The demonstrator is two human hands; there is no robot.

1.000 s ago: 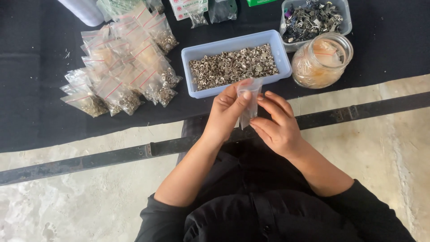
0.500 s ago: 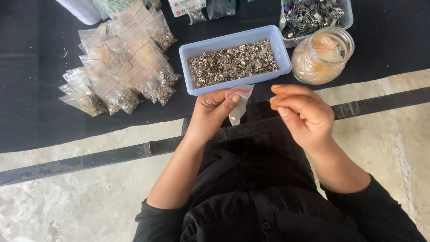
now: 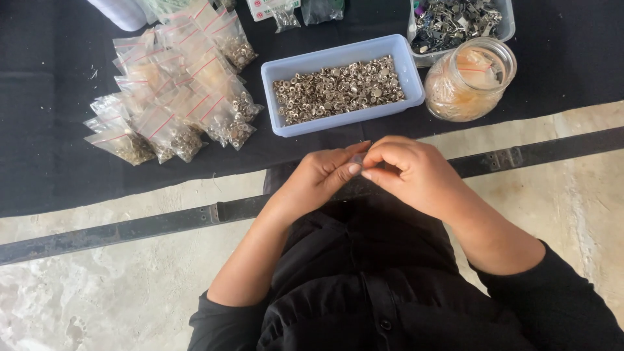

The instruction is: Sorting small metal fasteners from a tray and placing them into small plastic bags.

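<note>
hands: two, left hand (image 3: 318,179) and right hand (image 3: 413,172)
plastic trays: two, pale blue tray (image 3: 338,117) and clear tray (image 3: 504,26)
glass jar (image 3: 469,81): one
small filled bags (image 3: 175,97): a heap, too overlapped to count
metal rings (image 3: 338,90): too many to count

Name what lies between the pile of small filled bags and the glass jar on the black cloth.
In the head view, a pale blue rectangular tray of small metal snap fasteners lies between the filled bags and the glass jar.
</note>
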